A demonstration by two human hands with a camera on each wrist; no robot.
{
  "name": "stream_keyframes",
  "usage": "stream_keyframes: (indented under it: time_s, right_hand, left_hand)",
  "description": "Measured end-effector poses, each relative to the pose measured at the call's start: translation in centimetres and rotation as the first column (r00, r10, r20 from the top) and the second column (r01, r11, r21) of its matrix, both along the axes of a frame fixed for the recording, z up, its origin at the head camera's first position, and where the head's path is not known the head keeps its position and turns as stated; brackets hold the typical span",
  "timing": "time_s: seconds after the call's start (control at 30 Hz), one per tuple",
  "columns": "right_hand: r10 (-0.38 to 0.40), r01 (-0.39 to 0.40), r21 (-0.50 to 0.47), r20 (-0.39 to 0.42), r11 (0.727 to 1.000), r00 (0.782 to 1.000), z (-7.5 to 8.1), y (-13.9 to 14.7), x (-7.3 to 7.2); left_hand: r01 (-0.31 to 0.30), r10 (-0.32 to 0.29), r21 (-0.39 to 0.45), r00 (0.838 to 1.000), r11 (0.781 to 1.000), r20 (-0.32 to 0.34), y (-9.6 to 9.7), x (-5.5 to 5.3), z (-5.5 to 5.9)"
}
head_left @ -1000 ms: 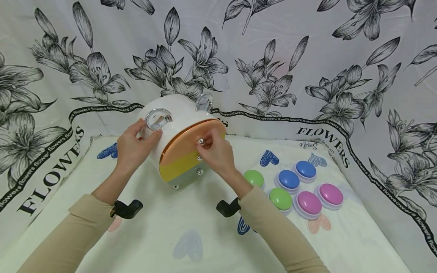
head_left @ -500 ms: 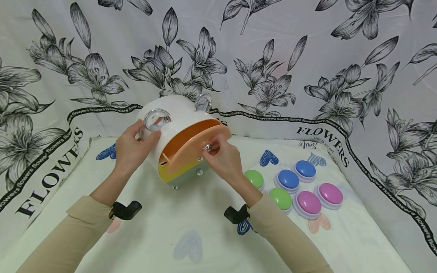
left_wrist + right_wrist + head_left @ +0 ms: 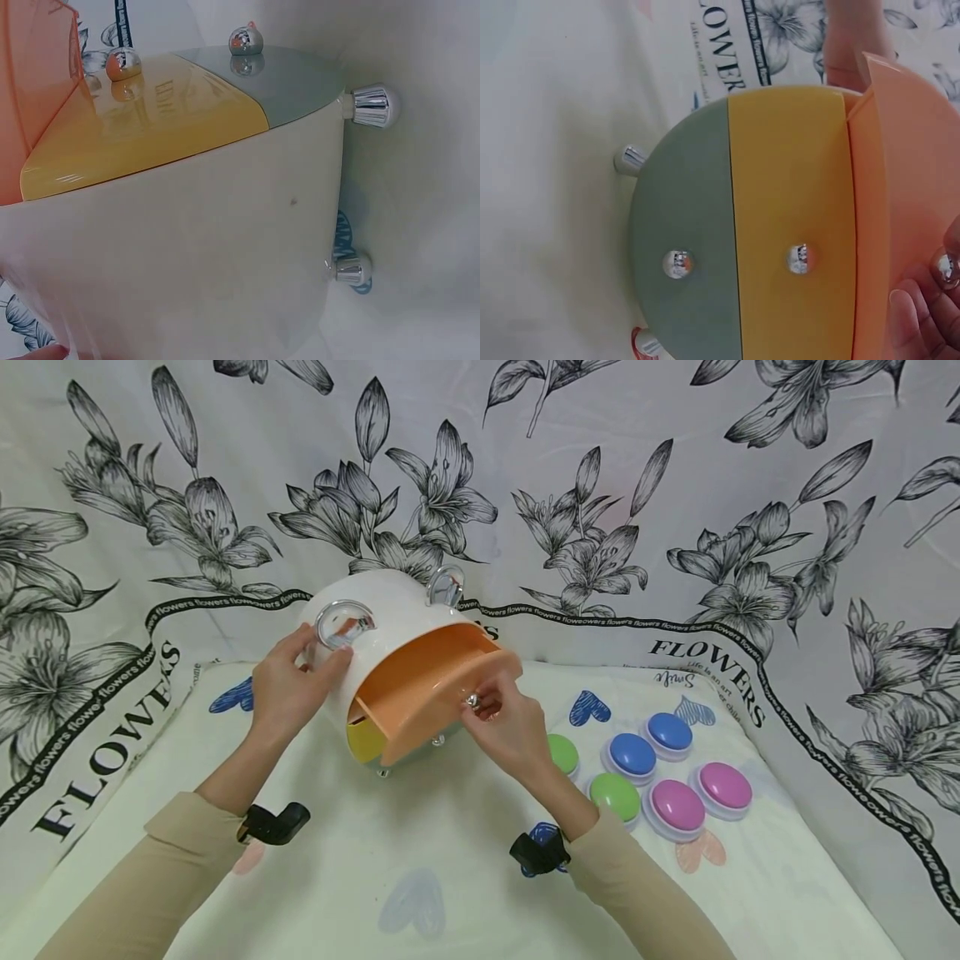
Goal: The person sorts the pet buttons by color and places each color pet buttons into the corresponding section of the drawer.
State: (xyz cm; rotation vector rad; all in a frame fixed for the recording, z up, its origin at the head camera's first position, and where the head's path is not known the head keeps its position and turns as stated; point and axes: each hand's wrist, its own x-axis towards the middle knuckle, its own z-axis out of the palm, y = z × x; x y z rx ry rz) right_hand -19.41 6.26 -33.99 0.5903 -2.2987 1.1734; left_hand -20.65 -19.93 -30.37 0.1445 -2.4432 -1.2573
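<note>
Yellow drawer's knob in wrist views, behind orange drawer in head view.

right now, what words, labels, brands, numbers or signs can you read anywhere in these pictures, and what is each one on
"FLOWERS": large, twice in full, on the cloth backdrop
"flowers": repeated along its black band
"Life is an art": beside "FLOWERS"; what follows is too small to read
"Smile": upside down, on the table cover
No lettering visible on the drawer unit or round buttons
</note>
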Motion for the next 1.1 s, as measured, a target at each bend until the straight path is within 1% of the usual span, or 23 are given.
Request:
stream_keyframes:
  time_s: [0.23,0.5,0.67,0.87,1.1]
  right_hand:
    - [0.012,-0.012,-0.006,0.012,1.0,1.0,0.0,0.8,0.8]
    - [-0.002,0.003,-0.02,0.026,1.0,1.0,-0.3,1.7,1.6]
    - [-0.003,0.003,-0.02,0.039,1.0,0.999,-0.4,2.1,2.1]
    - [-0.007,0.007,-0.011,0.043,1.0,0.999,-0.7,2.4,2.6]
    - [-0.002,0.002,-0.008,0.021,1.0,1.0,-1.2,2.7,2.9]
  left_hand:
    - [-0.002,0.002,0.001,1.0,1.0,0.007,0.0,0.0,0.0]
    - [0.012,-0.012,-0.004,0.999,1.0,-0.037,0.0,-0.1,-0.1]
    - [0.015,-0.015,-0.005,0.999,1.0,-0.045,0.0,0.0,-0.1]
    - [0.012,-0.012,0.003,0.999,1.0,-0.036,0.0,0.0,0.0]
    - [-0.001,0.001,0.004,1.0,1.0,-0.012,0.0,-0.2,0.0]
